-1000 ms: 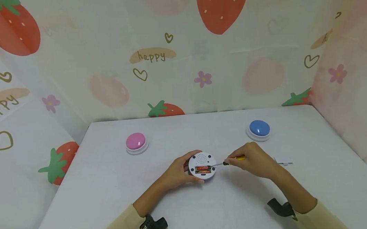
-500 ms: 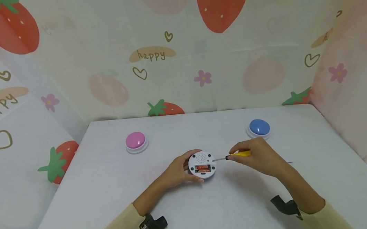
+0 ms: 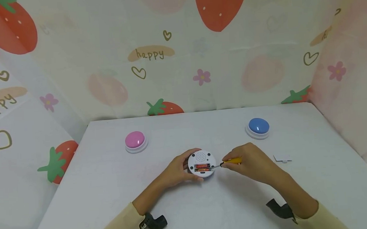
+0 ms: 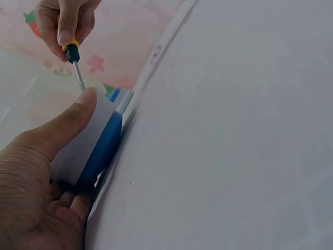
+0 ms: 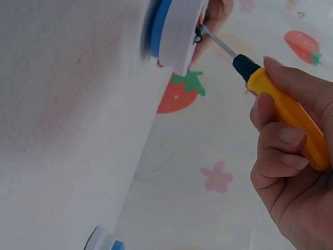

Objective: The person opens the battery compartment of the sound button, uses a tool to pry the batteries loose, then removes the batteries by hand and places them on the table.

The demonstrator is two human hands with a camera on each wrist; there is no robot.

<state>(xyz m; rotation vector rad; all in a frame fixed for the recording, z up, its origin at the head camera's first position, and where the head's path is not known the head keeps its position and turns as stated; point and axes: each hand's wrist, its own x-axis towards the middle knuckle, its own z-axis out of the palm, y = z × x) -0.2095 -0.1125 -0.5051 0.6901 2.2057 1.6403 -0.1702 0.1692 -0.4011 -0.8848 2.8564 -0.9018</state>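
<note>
Down and inward comes the right grip (image 3: 250, 163): half a second ago the screwdriver (image 3: 234, 161) had its tip by the base's right edge, above the battery slot; now the tip is at the right end of the batteries (image 3: 201, 166). With that shift the white cover (image 3: 283, 158), mostly hidden behind the hand in the previous frame, shows again. The left grip (image 3: 178, 170) and the upturned button (image 3: 202, 157) stay practically where they are.

This looks like a second try at prying, aimed lower in the slot; both batteries appear to be in place, and whether either one is lifting is too small to tell. The right grip is closed around the yellow handle, while the left grip clasps the upturned button by its side, thumb on the near rim, blue dome facing down, near the middle of the desk (image 3: 213, 209). Whether the dome touches the desk I cannot tell.

As for room, bare desk lies in front of the upturned button and between the forearms, so a battery popping out could land there. The pink button (image 3: 135, 140) stands well apart, far left; the blue button (image 3: 259, 126) is beyond the right grip, nearer the far edge. The white cover lies near the right forearm, so a wide outward sweep could catch it.
</note>
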